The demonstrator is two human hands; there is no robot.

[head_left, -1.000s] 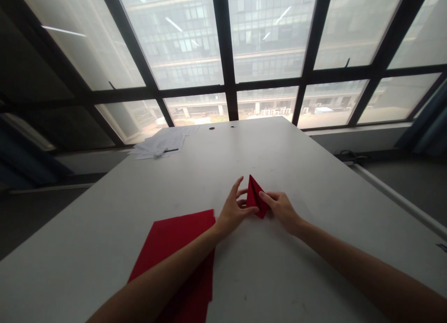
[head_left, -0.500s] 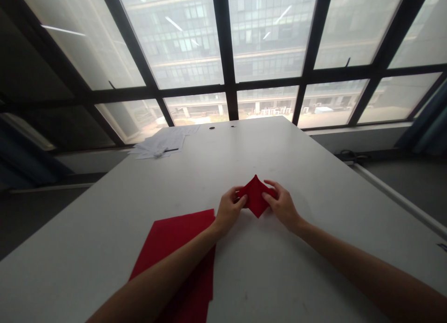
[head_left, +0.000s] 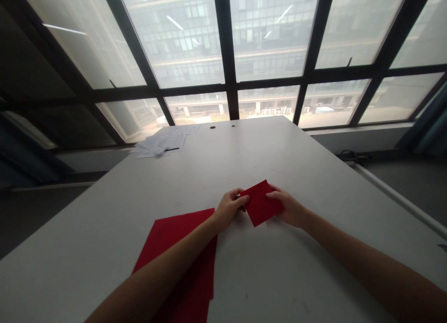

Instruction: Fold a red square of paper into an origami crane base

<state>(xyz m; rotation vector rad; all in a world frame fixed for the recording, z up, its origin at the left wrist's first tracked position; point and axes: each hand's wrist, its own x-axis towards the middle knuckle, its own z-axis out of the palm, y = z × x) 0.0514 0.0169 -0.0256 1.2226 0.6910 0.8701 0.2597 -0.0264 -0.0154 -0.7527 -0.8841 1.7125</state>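
Note:
Between my two hands is a small folded piece of red paper, roughly square and flat, tilted with one corner pointing down. My left hand pinches its left corner, thumb on the face turned to me and fingers behind. On the opposite side my right hand grips the right edge, its thumb lying across the front and its other fingers mostly hidden behind the paper. Larger red sheets lie on the table to the left, partly under my left forearm.
The white table reaches toward tall dark-framed windows. Loose white papers with a dark pen lie at its far left. A white pipe runs along the floor at the right.
The red paper has gone from a bulging, pointed diamond to a flatter, tilted square. My right hand has shifted slightly right and down; my left hand has barely moved.

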